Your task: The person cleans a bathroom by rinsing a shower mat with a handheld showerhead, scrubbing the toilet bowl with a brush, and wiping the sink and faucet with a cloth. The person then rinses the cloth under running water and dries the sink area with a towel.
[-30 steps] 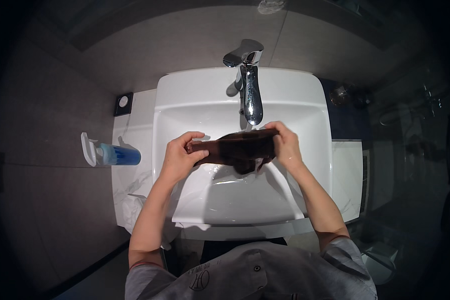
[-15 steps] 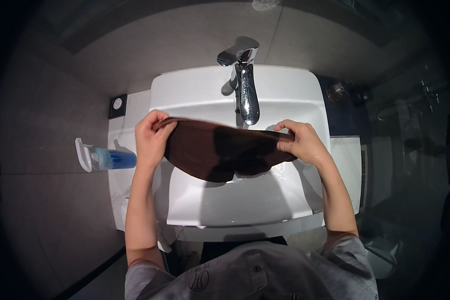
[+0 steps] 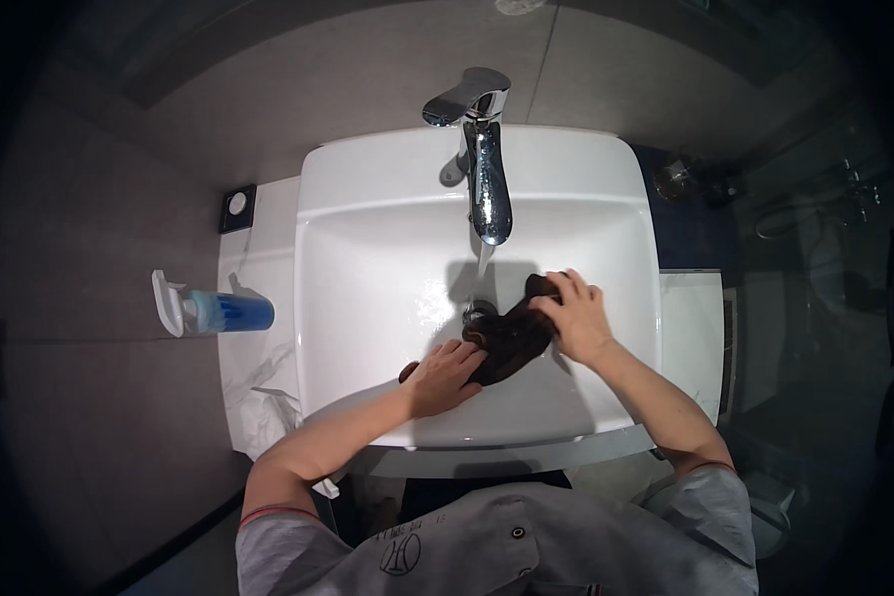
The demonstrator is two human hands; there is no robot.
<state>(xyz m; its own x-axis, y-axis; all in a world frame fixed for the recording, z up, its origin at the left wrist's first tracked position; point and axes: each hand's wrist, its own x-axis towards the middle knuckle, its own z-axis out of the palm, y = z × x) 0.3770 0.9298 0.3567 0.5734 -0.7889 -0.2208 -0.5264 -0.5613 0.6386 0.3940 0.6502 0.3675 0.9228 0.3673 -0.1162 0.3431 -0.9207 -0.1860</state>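
Observation:
A dark brown cloth (image 3: pixel 515 346), wet-looking and bunched into a slanting strip, lies low in the white sink (image 3: pixel 358 248). My left hand (image 3: pixel 445 377) is closed over its near left end, which pokes out past the hand. Its far right end is gripped by my right hand (image 3: pixel 580 316), fingers curled over the edge. Just beyond the cloth, the metal drain (image 3: pixel 480 310) is partly covered. Water falls in a thin stream from the chrome faucet (image 3: pixel 490 199) close to the drain.
Left of the sink, a pump bottle of blue liquid (image 3: pixel 233 312) stands on the marble-look counter (image 3: pixel 253 253). Behind it sits a small dark square holder with a round white piece (image 3: pixel 236 206). Crumpled white material (image 3: pixel 265 419) lies near my left forearm. A tiled wall rises behind the faucet.
The cloth was stretched wide between both hands under the faucet. Now it is bunched and lower in the sink. My left hand has come down and right; my right hand has moved slightly lower and inward.

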